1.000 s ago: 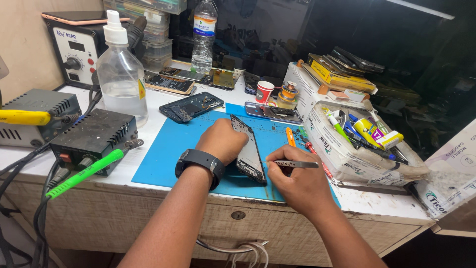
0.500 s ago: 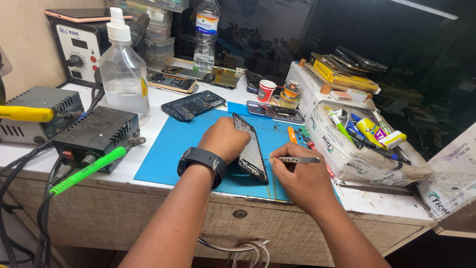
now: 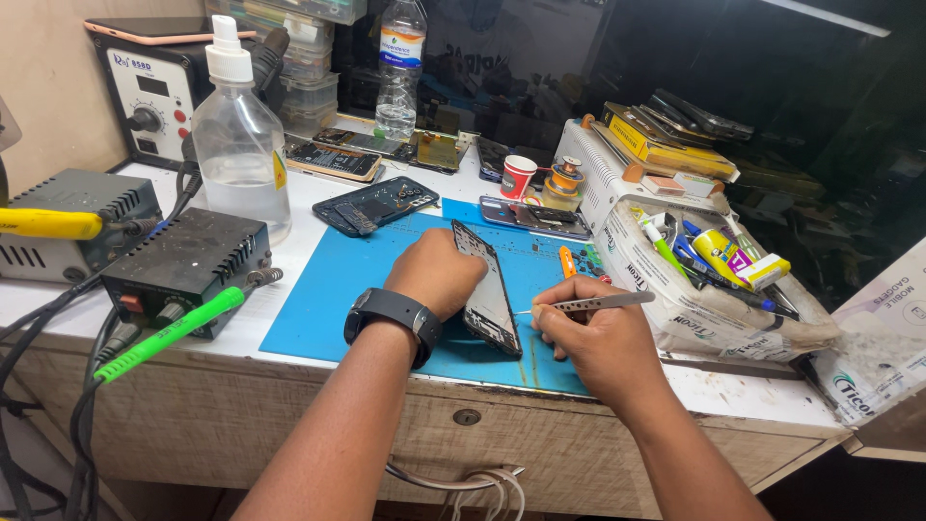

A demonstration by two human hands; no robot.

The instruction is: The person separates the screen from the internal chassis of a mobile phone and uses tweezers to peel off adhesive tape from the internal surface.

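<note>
My left hand props the black, opened phone frame on edge over the blue rubber mat, fingers wrapped round it; my right hand pinches silver metal tweezers at its rim; judging so, reassembly remains.

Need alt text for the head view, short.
Left hand props a phone frame on edge on a blue mat while the right hand holds tweezers to it. Power supply and spray bottle stand left.
</note>
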